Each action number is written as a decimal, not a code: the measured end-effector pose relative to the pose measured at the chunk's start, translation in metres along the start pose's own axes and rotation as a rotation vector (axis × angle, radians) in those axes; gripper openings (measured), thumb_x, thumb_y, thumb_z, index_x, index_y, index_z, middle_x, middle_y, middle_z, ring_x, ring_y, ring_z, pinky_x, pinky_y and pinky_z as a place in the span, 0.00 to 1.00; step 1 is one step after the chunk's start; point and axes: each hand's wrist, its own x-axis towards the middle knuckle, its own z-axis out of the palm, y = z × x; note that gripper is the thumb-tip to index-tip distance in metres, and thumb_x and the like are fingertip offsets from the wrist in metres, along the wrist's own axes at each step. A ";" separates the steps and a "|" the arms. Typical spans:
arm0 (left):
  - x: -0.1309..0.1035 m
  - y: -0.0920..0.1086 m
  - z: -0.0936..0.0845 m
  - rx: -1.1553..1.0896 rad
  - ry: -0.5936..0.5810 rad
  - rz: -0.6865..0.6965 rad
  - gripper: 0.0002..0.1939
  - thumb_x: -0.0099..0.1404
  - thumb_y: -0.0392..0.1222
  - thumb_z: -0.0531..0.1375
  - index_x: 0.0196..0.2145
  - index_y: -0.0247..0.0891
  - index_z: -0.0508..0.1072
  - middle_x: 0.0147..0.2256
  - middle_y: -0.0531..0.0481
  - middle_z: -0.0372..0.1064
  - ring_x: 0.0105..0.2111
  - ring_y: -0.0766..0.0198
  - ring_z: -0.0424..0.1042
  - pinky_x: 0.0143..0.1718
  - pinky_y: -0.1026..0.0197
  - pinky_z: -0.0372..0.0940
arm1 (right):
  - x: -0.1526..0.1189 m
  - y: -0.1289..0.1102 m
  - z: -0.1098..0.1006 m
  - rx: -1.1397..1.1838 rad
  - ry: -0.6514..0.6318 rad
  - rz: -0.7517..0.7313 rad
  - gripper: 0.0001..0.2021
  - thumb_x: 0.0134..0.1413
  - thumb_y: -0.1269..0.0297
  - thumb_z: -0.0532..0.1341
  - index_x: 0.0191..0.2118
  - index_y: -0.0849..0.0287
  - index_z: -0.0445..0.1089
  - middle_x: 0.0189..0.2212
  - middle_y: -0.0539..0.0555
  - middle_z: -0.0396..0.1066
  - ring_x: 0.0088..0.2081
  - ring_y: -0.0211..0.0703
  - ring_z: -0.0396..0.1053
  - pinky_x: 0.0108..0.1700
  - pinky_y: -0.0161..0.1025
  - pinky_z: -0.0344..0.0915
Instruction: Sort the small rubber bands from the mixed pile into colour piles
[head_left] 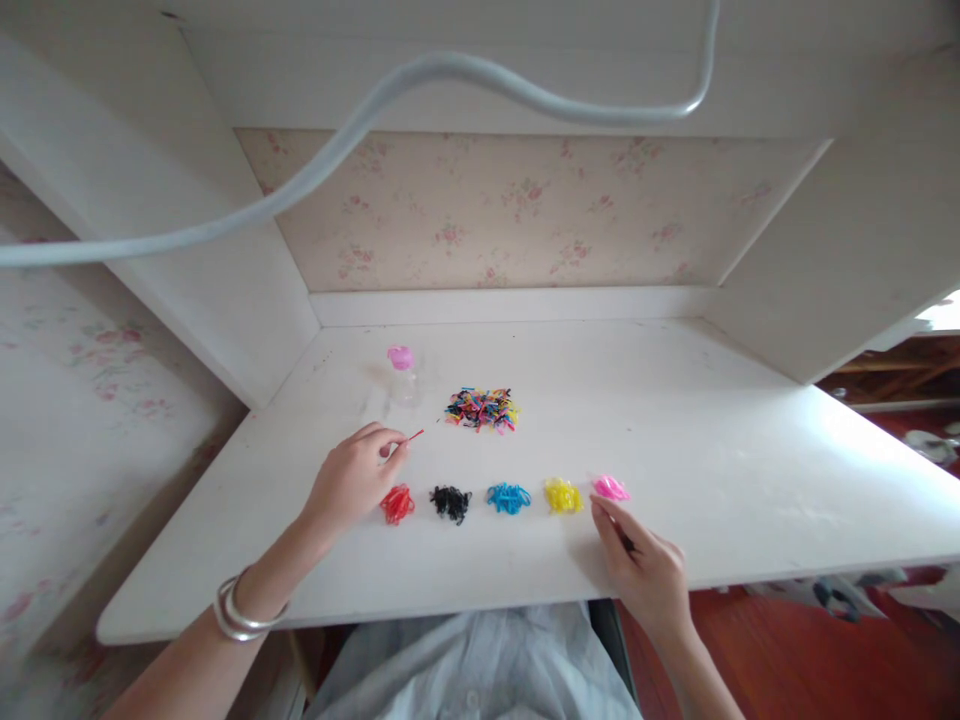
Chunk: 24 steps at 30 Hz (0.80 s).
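A red band (415,436) is pinched in the left hand (352,480), just above the red pile (397,503). The right hand (643,570), fingers loosely curled and holding nothing, rests by the pink pile (610,488). Black (451,502), blue (508,497) and yellow (562,495) piles lie between. The mixed heap (482,409) and bottle (403,374) sit behind; no writing is readable.

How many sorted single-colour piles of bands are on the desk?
5, in a row near the front edge: red pile, black pile, blue pile, yellow pile, pink pile.
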 end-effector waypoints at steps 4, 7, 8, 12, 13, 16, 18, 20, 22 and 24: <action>-0.037 -0.015 -0.003 -0.044 0.022 -0.071 0.12 0.64 0.48 0.53 0.34 0.42 0.73 0.32 0.53 0.70 0.28 0.67 0.68 0.32 0.66 0.61 | 0.000 0.004 0.001 -0.001 -0.011 -0.017 0.15 0.57 0.56 0.57 0.39 0.58 0.76 0.26 0.51 0.76 0.22 0.33 0.71 0.27 0.26 0.63; -0.059 -0.025 0.000 -0.056 0.027 -0.115 0.12 0.64 0.50 0.54 0.35 0.42 0.72 0.34 0.54 0.71 0.29 0.67 0.68 0.34 0.66 0.62 | -0.001 0.005 0.002 -0.015 -0.006 -0.016 0.14 0.57 0.56 0.57 0.39 0.58 0.76 0.28 0.51 0.77 0.23 0.34 0.72 0.27 0.26 0.63; -0.064 -0.028 0.002 -0.051 0.032 -0.125 0.12 0.64 0.50 0.54 0.35 0.42 0.72 0.34 0.54 0.71 0.30 0.67 0.69 0.34 0.66 0.62 | -0.001 0.005 0.002 -0.020 -0.005 -0.015 0.14 0.57 0.56 0.57 0.39 0.58 0.76 0.28 0.51 0.77 0.24 0.34 0.72 0.27 0.26 0.63; -0.076 -0.035 0.010 0.002 0.037 -0.133 0.12 0.65 0.50 0.53 0.36 0.43 0.72 0.35 0.54 0.71 0.32 0.66 0.70 0.35 0.66 0.62 | -0.001 0.006 0.004 -0.038 -0.003 -0.019 0.15 0.57 0.55 0.57 0.39 0.58 0.76 0.28 0.50 0.77 0.23 0.34 0.71 0.28 0.26 0.63; -0.077 -0.036 0.013 0.020 0.029 -0.131 0.12 0.65 0.49 0.53 0.37 0.43 0.72 0.36 0.54 0.71 0.33 0.66 0.71 0.35 0.65 0.62 | -0.001 0.006 0.004 -0.040 -0.004 -0.020 0.15 0.57 0.55 0.57 0.39 0.58 0.76 0.27 0.50 0.77 0.22 0.33 0.71 0.28 0.26 0.63; -0.078 -0.035 0.017 0.060 -0.006 -0.135 0.11 0.65 0.48 0.52 0.38 0.44 0.72 0.38 0.54 0.71 0.33 0.65 0.72 0.35 0.65 0.63 | -0.001 0.006 0.005 -0.044 -0.009 -0.014 0.16 0.57 0.54 0.56 0.39 0.58 0.76 0.27 0.50 0.77 0.22 0.33 0.70 0.27 0.26 0.63; -0.079 -0.034 0.017 0.063 -0.028 -0.132 0.11 0.65 0.48 0.52 0.39 0.45 0.72 0.39 0.54 0.71 0.33 0.66 0.72 0.34 0.65 0.64 | -0.001 0.007 0.005 -0.049 -0.012 0.002 0.16 0.56 0.53 0.56 0.40 0.57 0.76 0.27 0.50 0.77 0.21 0.33 0.70 0.27 0.26 0.63; -0.080 -0.034 0.016 0.049 -0.043 -0.117 0.12 0.65 0.48 0.52 0.39 0.45 0.72 0.40 0.54 0.71 0.33 0.66 0.72 0.34 0.66 0.64 | -0.001 0.007 0.005 -0.051 -0.015 0.028 0.17 0.56 0.52 0.56 0.39 0.57 0.76 0.26 0.50 0.76 0.21 0.33 0.70 0.27 0.26 0.63; -0.082 -0.036 0.015 0.029 -0.041 -0.102 0.12 0.65 0.48 0.51 0.39 0.44 0.72 0.39 0.53 0.72 0.33 0.66 0.72 0.34 0.66 0.65 | 0.001 0.005 0.003 -0.034 -0.013 0.068 0.17 0.56 0.52 0.57 0.39 0.58 0.77 0.27 0.50 0.77 0.23 0.34 0.71 0.27 0.26 0.63; -0.083 -0.039 0.014 0.011 -0.025 -0.095 0.13 0.65 0.49 0.51 0.39 0.44 0.72 0.39 0.52 0.72 0.34 0.65 0.72 0.35 0.66 0.65 | 0.005 -0.001 0.000 -0.008 -0.018 0.100 0.17 0.55 0.51 0.57 0.39 0.58 0.76 0.29 0.51 0.77 0.25 0.35 0.72 0.28 0.26 0.64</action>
